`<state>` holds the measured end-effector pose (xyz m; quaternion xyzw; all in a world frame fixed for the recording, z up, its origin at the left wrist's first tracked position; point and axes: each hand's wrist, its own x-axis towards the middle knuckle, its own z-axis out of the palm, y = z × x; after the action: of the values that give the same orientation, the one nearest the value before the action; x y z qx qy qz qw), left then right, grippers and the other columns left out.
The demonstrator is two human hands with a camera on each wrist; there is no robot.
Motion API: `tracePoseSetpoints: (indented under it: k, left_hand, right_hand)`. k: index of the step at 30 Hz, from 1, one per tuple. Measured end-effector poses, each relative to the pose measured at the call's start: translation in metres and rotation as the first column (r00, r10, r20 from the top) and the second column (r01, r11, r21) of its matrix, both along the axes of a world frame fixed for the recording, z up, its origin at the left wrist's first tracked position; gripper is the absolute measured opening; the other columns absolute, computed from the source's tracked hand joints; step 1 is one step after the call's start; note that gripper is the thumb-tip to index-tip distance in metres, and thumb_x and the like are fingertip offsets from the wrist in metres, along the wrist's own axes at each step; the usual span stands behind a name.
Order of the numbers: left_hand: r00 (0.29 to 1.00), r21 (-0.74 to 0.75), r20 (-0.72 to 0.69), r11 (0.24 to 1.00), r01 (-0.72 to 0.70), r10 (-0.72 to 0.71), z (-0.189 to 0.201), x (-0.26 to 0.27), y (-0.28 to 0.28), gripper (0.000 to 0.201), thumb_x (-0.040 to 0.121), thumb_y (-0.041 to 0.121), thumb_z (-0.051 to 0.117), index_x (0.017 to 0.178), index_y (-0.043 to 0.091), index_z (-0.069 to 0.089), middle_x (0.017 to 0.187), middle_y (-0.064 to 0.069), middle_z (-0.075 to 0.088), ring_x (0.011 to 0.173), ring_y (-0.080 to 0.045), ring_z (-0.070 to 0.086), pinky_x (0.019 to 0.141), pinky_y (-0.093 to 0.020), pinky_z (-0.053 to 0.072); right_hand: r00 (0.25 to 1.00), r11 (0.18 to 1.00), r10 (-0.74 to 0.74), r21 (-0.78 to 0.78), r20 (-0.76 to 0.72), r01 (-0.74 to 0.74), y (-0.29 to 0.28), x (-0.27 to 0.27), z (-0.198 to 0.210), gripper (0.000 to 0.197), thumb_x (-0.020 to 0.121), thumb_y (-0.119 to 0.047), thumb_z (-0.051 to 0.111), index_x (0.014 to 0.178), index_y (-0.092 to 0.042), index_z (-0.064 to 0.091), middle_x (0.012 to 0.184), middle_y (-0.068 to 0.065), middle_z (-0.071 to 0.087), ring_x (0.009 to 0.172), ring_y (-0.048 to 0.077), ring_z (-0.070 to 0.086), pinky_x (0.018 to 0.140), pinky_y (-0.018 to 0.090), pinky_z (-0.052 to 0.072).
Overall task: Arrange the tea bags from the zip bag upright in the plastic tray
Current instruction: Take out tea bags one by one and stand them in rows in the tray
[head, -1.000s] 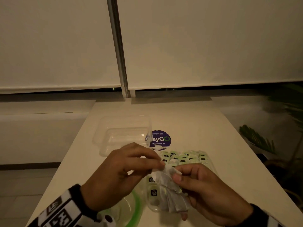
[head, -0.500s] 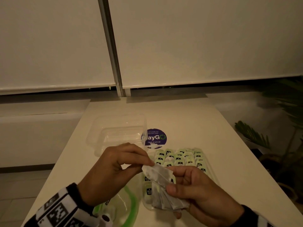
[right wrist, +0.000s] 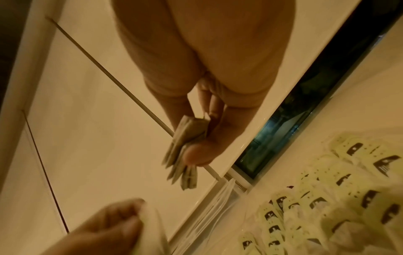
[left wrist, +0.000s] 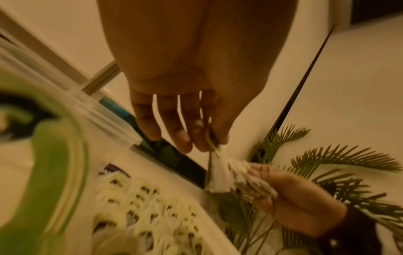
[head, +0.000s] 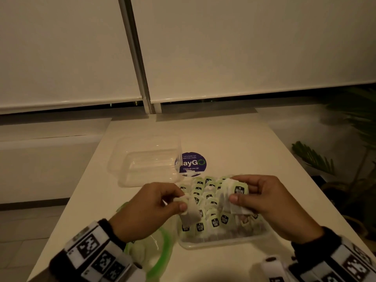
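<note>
I'm mid-placement: left hand (head: 154, 202) pinches one tea bag (head: 190, 212), right hand (head: 262, 195) clamps a stack (head: 236, 197) (spares); next, seat it upright in the tray (head: 213, 242).

Zip bag (head: 156, 251) half hidden under left wrist, blurred in left wrist view; tray (head: 223, 242) far end behind both hands; tag print unreadable.

Clear plastic tray (head: 223, 244) lower center, packed with upright green-tagged tea bags (head: 207, 200); zip bag (head: 154, 253) flat, lower left beside it.
</note>
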<state>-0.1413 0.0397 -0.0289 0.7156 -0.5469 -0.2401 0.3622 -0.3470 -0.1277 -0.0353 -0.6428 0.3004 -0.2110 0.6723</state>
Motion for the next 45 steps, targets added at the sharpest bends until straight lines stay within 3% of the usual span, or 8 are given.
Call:
tracePoseSetpoints:
  k: [2, 7, 13, 19, 27, 32, 39, 45]
  left_hand:
    - [0.997, 0.092, 0.077, 0.995, -0.03, 0.023, -0.021, -0.003, -0.005, 0.008, 0.086, 0.029, 0.069, 0.08, 0.024, 0.07, 0.076, 0.005, 0.07, 0.068, -0.006, 0.06, 0.065, -0.023, 0.047]
    - [0.953, 0.271, 0.296, 0.962, -0.024, -0.06, -0.05, -0.016, -0.018, 0.014, 0.088, 0.038, 0.062, 0.084, 0.025, 0.066, 0.078, 0.01, 0.066, 0.075, -0.007, 0.06, 0.072, -0.028, 0.05]
    - [0.949, 0.416, 0.301, 0.908, -0.045, -0.09, -0.056, -0.016, -0.025, 0.013, 0.086, 0.042, 0.065, 0.083, 0.029, 0.066, 0.076, 0.012, 0.064, 0.071, -0.006, 0.058, 0.064, -0.019, 0.042]
    - [0.788, 0.447, 0.591, 0.883, -0.142, -0.172, -0.057, -0.022, -0.029, 0.03, 0.083, 0.053, 0.062, 0.1, 0.029, 0.066, 0.1, 0.009, 0.064, 0.091, -0.013, 0.056, 0.081, -0.027, 0.042]
    - [0.757, 0.344, 0.615, 0.939, -0.004, -0.222, -0.055, -0.034, -0.037, 0.032, 0.088, 0.043, 0.058, 0.12, 0.039, 0.058, 0.114, 0.012, 0.054, 0.105, -0.015, 0.049, 0.086, -0.029, 0.037]
    - [0.633, 0.432, 0.67, 0.897, 0.092, -0.388, -0.063, -0.045, -0.036, 0.025, 0.094, 0.032, 0.048, 0.112, 0.034, 0.066, 0.11, 0.005, 0.05, 0.103, -0.02, 0.041, 0.076, -0.03, 0.026]
    - [0.589, 0.429, 0.706, 0.899, 0.087, -0.394, -0.071, -0.045, -0.036, 0.024, 0.095, 0.027, 0.048, 0.11, 0.028, 0.066, 0.11, 0.002, 0.048, 0.102, -0.022, 0.039, 0.077, -0.034, 0.028]
    - [0.609, 0.422, 0.706, 0.906, 0.047, -0.361, -0.072, -0.044, -0.034, 0.024, 0.094, 0.031, 0.049, 0.106, 0.024, 0.068, 0.11, 0.001, 0.051, 0.101, -0.022, 0.04, 0.077, -0.033, 0.028]
  right_hand:
    - [1.0, 1.0, 0.005, -0.018, -0.019, -0.005, 0.001, -0.001, -0.002, 0.038, 0.078, 0.005, 0.072, 0.114, -0.008, 0.067, 0.094, 0.013, 0.076, 0.084, 0.035, 0.073, 0.076, 0.054, 0.058]
    - [0.999, 1.0, 0.015, -0.016, -0.028, -0.015, 0.002, -0.003, -0.012, 0.04, 0.079, 0.007, 0.072, 0.115, -0.008, 0.067, 0.094, 0.008, 0.077, 0.084, 0.029, 0.074, 0.068, 0.045, 0.061]
    - [0.999, 0.999, 0.034, -0.038, -0.034, -0.035, 0.001, -0.008, -0.021, 0.047, 0.077, 0.005, 0.075, 0.12, -0.01, 0.064, 0.097, 0.0, 0.077, 0.089, 0.019, 0.074, 0.073, 0.03, 0.06]
    - [0.999, 0.998, 0.045, -0.039, -0.027, -0.046, -0.004, -0.012, -0.024, 0.046, 0.078, 0.005, 0.074, 0.118, -0.016, 0.064, 0.097, -0.002, 0.077, 0.09, 0.018, 0.074, 0.073, 0.032, 0.061]
    - [0.997, 0.997, 0.061, -0.049, -0.041, -0.063, -0.004, -0.01, -0.029, 0.045, 0.078, 0.004, 0.075, 0.117, -0.016, 0.065, 0.098, -0.002, 0.077, 0.09, 0.015, 0.074, 0.073, 0.025, 0.058]
    - [0.996, 0.995, 0.07, -0.069, -0.058, -0.074, -0.002, -0.008, -0.028, 0.044, 0.078, 0.003, 0.076, 0.116, -0.018, 0.065, 0.099, -0.003, 0.077, 0.091, 0.014, 0.073, 0.077, 0.027, 0.059]
    - [0.995, 0.994, 0.071, -0.073, -0.066, -0.076, -0.002, -0.005, -0.028, 0.045, 0.078, 0.002, 0.076, 0.118, -0.017, 0.065, 0.098, 0.001, 0.077, 0.091, 0.019, 0.074, 0.08, 0.036, 0.06]
    - [0.994, 0.992, 0.084, -0.085, -0.07, -0.09, -0.002, -0.005, -0.03, 0.045, 0.078, 0.002, 0.076, 0.116, -0.02, 0.065, 0.1, -0.002, 0.077, 0.091, 0.015, 0.073, 0.079, 0.03, 0.059]
